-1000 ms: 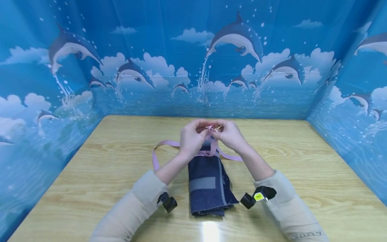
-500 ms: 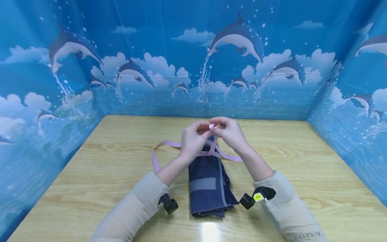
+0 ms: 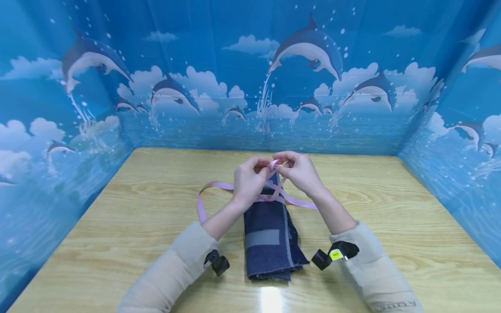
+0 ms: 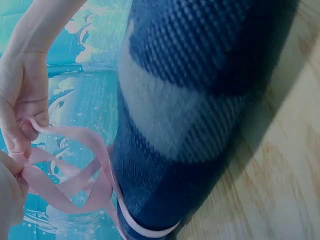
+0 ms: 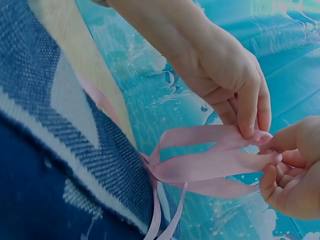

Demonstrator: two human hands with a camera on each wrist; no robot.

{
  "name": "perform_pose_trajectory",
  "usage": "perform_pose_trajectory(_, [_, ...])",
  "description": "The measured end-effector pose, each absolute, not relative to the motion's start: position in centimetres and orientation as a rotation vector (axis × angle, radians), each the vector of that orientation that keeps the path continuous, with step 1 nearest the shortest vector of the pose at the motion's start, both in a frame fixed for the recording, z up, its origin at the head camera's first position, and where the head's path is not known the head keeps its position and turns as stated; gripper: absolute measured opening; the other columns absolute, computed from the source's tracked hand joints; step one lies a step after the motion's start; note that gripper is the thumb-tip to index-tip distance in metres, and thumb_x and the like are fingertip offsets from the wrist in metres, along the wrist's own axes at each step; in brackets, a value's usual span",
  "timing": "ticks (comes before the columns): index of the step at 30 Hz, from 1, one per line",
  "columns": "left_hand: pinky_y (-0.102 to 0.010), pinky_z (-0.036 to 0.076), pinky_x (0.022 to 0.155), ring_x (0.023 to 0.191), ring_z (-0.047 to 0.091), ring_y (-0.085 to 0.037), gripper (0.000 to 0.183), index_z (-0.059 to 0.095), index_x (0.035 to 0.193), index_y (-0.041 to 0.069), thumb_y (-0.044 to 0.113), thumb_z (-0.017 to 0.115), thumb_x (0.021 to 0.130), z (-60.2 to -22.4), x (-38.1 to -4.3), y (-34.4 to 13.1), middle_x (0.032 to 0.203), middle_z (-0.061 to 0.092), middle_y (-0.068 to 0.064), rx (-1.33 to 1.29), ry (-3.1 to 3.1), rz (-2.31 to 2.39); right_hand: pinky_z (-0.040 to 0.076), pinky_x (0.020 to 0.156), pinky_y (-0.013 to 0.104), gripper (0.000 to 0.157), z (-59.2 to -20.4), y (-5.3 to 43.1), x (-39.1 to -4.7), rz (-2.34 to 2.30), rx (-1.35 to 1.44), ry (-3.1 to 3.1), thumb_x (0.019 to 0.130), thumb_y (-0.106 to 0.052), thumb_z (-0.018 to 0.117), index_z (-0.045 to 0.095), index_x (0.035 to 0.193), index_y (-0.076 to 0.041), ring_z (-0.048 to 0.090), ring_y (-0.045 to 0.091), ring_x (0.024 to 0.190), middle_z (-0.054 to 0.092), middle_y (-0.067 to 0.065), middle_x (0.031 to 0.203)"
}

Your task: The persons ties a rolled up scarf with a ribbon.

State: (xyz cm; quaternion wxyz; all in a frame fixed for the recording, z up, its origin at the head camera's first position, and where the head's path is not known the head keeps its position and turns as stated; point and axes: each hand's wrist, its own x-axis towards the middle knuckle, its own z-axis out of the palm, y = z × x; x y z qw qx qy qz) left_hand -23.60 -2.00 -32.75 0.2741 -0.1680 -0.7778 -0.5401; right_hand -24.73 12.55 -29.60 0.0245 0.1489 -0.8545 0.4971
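A dark blue and grey checked cloth point(image 3: 266, 256), rolled into a long bundle, lies on the table. Pink ribbon point(image 3: 219, 184) passes round it towards its far end, with loose lengths trailing to both sides. Above that end my left hand point(image 3: 249, 178) pinches the ribbon between thumb and fingers. Close beside it, my right hand point(image 3: 299, 174) pinches another part of the ribbon. In the right wrist view several strands of ribbon point(image 5: 200, 167) stretch from the bundle to both hands' fingertips. The exact crossing between the fingertips is partly hidden.
The wooden table point(image 3: 117, 217) extends on both sides of the bundle. A blue curtain point(image 3: 203, 126) printed with dolphins encloses its back and sides. A small black camera point(image 3: 217, 263) sits on the left wrist, another camera point(image 3: 322, 259) on the right.
My right hand has shifted slightly up and to the right, a little away from the left. The ribbon between the fingertips has changed shape. The cloth bundle has not moved.
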Motion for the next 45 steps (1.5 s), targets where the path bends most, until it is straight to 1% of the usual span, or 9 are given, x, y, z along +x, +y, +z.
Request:
perform_pose_trajectory(7, [-0.023,0.051,0.061,0.068,0.063,-0.017,0.009,0.067,0.089,-0.002,-0.004,0.064,0.081,-32.7,-23.7,-2.5,0.082,0.068,-0.011,-0.514,-2.084,-1.311,0.047,0.058,0.030,0.024,-29.7,12.9,-24.5,1.388,0.557,-2.757,0.090,-0.009,0.058,0.064,0.113,-0.002,0.058,0.020,0.075,0.065,0.017,0.099])
perform_pose_trajectory(15, [-0.026,0.051,0.062,0.068,0.063,-0.019,0.010,0.067,0.087,-0.004,-0.007,0.063,0.079,-32.7,-23.7,-2.7,0.080,0.068,-0.012,-0.548,-2.063,-1.238,0.042,0.059,0.030,0.022,-29.7,13.0,-24.4,1.146,0.745,-2.799,0.091,-0.002,0.052,0.067,0.108,0.001,0.050,0.020,0.072,0.061,0.013,0.097])
perform_pose_trajectory(20, [-0.024,0.051,0.063,0.068,0.063,-0.018,0.009,0.067,0.086,-0.003,-0.007,0.063,0.078,-32.5,-23.8,-2.9,0.080,0.068,-0.012,-0.583,-2.057,-1.191,0.043,0.061,0.031,0.023,-29.7,13.0,-24.2,1.208,0.725,-2.762,0.092,-0.004,0.052,0.067,0.109,0.002,0.049,0.022,0.077,0.054,0.013,0.100])
perform_pose_trajectory(24, [-0.025,0.051,0.062,0.067,0.062,-0.018,0.009,0.067,0.085,-0.004,-0.008,0.064,0.077,-32.5,-23.9,-3.0,0.078,0.067,-0.012,-0.612,-2.038,-1.162,0.050,0.065,0.031,0.022,-29.8,13.0,-24.2,1.324,0.705,-2.712,0.093,-0.005,0.053,0.066,0.108,0.004,0.053,0.026,0.086,0.046,0.014,0.107])
perform_pose_trajectory(29, [-0.025,0.051,0.062,0.067,0.062,-0.018,0.009,0.067,0.085,-0.005,-0.009,0.063,0.078,-32.3,-24.1,-3.0,0.079,0.067,-0.012,-0.622,-2.038,-1.150,0.052,0.063,0.029,0.022,-29.7,12.9,-24.1,1.418,0.711,-2.655,0.093,-0.004,0.052,0.065,0.107,0.007,0.054,0.027,0.082,0.044,0.015,0.108])
perform_pose_trajectory(31, [-0.024,0.050,0.062,0.068,0.062,-0.018,0.009,0.067,0.085,-0.004,-0.008,0.063,0.079,-32.1,-24.1,-3.0,0.079,0.067,-0.012,-0.621,-2.047,-1.145,0.051,0.064,0.029,0.022,-29.7,12.9,-24.1,1.419,0.695,-2.620,0.093,-0.004,0.051,0.065,0.106,0.007,0.051,0.025,0.085,0.042,0.015,0.108])
perform_pose_trajectory(37, [-0.025,0.050,0.062,0.068,0.061,-0.017,0.008,0.067,0.085,-0.002,-0.006,0.062,0.081,-31.8,-24.0,-3.0,0.079,0.067,-0.010,-0.616,-2.059,-1.142,0.049,0.062,0.030,0.021,-29.5,12.7,-23.9,1.348,0.648,-2.565,0.092,-0.007,0.054,0.067,0.104,0.006,0.056,0.022,0.080,0.041,0.010,0.129])
perform_pose_trajectory(40, [-0.025,0.050,0.062,0.068,0.061,-0.016,0.008,0.067,0.085,-0.002,-0.006,0.061,0.081,-31.8,-24.0,-3.0,0.079,0.067,-0.010,-0.606,-2.059,-1.140,0.052,0.064,0.032,0.022,-29.6,12.6,-23.9,1.389,0.652,-2.582,0.093,-0.006,0.053,0.066,0.106,0.005,0.060,0.024,0.085,0.045,0.010,0.128])
perform_pose_trajectory(45, [-0.026,0.050,0.061,0.067,0.062,-0.017,0.007,0.067,0.085,-0.003,-0.006,0.062,0.081,-31.8,-23.9,-3.0,0.079,0.067,-0.010,-0.595,-2.052,-1.129,0.053,0.067,0.031,0.025,-29.9,12.7,-24.2,1.564,0.628,-2.634,0.094,-0.005,0.051,0.064,0.113,0.002,0.063,0.027,0.087,0.060,0.016,0.113])
